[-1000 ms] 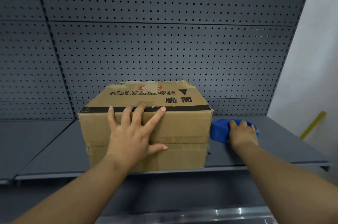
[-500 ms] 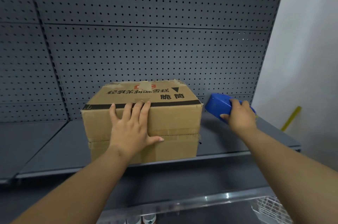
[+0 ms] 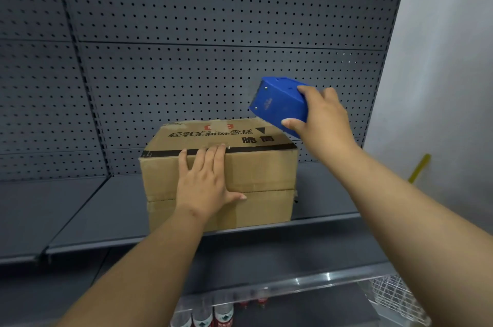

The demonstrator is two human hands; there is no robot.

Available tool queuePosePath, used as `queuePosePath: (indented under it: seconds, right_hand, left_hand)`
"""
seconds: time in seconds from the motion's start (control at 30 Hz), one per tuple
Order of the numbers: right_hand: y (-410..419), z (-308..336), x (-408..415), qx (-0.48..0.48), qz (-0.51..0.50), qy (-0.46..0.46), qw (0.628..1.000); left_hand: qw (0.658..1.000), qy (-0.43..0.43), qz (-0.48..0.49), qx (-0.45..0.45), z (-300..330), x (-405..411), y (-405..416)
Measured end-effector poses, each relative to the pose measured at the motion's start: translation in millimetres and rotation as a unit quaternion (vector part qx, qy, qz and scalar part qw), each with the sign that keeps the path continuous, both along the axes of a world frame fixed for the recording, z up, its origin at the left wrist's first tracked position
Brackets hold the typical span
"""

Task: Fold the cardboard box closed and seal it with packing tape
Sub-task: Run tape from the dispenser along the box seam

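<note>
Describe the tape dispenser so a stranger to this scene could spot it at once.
Start at the grey pegboard shelf and find the cardboard box on it. Just above the box's right rear corner, the right hand holds the tape dispenser in the air. It is the only bright blue, hard plastic thing here.

Two bare forearms reach into the scene from the near edge, one from the lower left and one from the lower right. Neither arm shows a sleeve, cuff, glove, watch, bracelet or strap anywhere along its visible length. The left hand is bare, with short, plain fingernails and no rings on the fingers that can be seen. The right hand is also bare, seen from the back, with knuckles and thumb showing and a short, unpainted thumbnail. Both wrists are uncovered. No clothing, torso or legs appear anywhere in the picture; only the forearms, wrists and hands can be seen.
</note>
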State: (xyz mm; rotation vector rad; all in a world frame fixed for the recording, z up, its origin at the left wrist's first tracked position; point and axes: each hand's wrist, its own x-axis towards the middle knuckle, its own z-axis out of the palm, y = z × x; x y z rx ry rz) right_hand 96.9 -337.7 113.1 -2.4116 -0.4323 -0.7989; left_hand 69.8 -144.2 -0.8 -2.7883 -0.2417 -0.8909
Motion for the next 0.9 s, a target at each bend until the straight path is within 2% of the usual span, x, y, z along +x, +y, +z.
queuePosePath:
  seconds: [0.33,0.53,0.63,0.7,0.9]
  right_hand:
    - [22,-44,-60,-0.064,0.04,0.025,0.997]
    - [25,-75,-66,-0.094,0.03,-0.015,0.995]
    - [26,-80,-69,-0.092,0.021,-0.036,0.995]
    - [25,-84,-73,-0.099,0.032,-0.002,0.995]
    - [31,-101,-73,-0.108,0.022,0.024,0.994]
  left_hand:
    - [1.0,-0.016,-0.007,-0.003,-2,1,3]
    - [1.0,0.008,0.006,-0.003,-6,5,8]
    - [1.0,-0.008,-0.028,-0.003,-7,3,11]
    - [0.998,-0.021,-0.059,-0.011,-6,1,12]
    - [0.994,-0.013,-0.095,0.048,-10,0,29]
